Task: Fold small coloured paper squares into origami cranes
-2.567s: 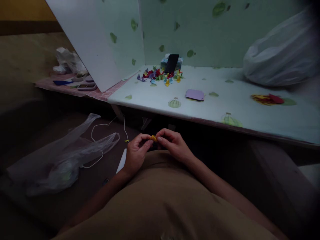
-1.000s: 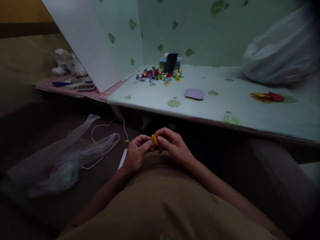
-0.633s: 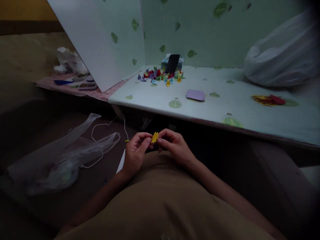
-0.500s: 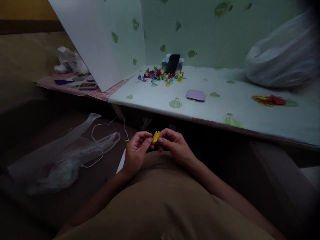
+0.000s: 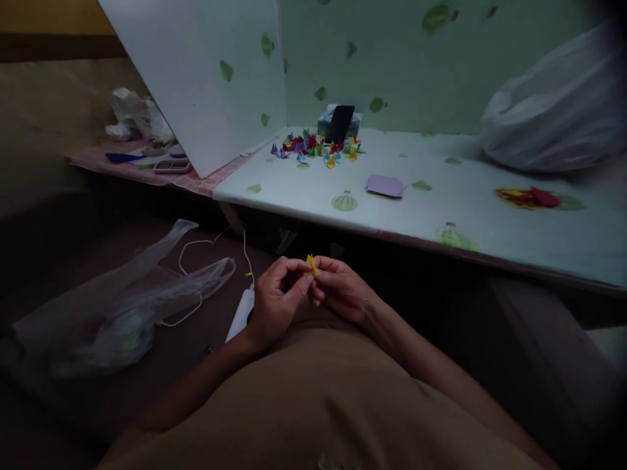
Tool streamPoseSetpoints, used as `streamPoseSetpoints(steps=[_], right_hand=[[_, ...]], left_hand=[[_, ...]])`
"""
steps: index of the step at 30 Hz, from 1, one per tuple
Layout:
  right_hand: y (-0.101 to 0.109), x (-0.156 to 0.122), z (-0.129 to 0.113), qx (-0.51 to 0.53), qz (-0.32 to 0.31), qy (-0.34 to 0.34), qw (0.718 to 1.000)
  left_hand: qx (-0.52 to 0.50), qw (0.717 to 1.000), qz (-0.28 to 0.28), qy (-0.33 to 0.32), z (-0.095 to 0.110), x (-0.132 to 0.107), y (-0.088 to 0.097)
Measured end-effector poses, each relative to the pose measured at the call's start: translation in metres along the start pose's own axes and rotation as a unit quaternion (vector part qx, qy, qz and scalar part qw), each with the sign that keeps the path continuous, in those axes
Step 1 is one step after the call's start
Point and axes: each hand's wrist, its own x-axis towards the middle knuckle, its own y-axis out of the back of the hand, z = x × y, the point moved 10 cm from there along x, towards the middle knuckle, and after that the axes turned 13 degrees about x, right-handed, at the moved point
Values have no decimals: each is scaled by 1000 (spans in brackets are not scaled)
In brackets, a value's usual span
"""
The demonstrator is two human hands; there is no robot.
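Note:
A small folded piece of yellow paper [image 5: 312, 265] is pinched between my two hands, in front of the desk edge and above my lap. My left hand [image 5: 283, 292] is closed, its thumb and forefinger on the paper's lower left side. From the other side my right hand [image 5: 345, 287] grips it, also closed, with the lower fingers curled beneath. The fingertips of both hands meet around the paper, so only its pointed upper part shows. On the desk [image 5: 304, 192] beyond, several folded paper cranes [image 5: 318, 147] in many colours lie in a cluster.
A black phone [image 5: 339, 124] leans on a tissue box [image 5: 353, 121]. Purple paper sheets [image 5: 385, 186] lie stacked nearer. Rightward are red and yellow paper pieces [image 5: 529, 197] and a white plastic bag [image 5: 553, 104]. Below left are a clear plastic bag [image 5: 132, 320], a white cable and a white device [image 5: 241, 314].
My left hand has shifted right and the hands have come closer together. The yellow paper has turned, looks narrower, and more of it is covered by fingers. The white device shows more.

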Motion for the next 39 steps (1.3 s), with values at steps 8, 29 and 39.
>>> streamPoseSetpoints(steps=[8,29,39], right_hand=[[-2,0,4,11,1,-18,1000],[0,-1,10,22,-27,-37,999],[-2,-1,11,30,-34,-44,998]], left_hand=[[126,990,14,-60,9,0,2],[227,961,38,-154,34,-6,4],[210,965,15,-157,38,-8,1]])
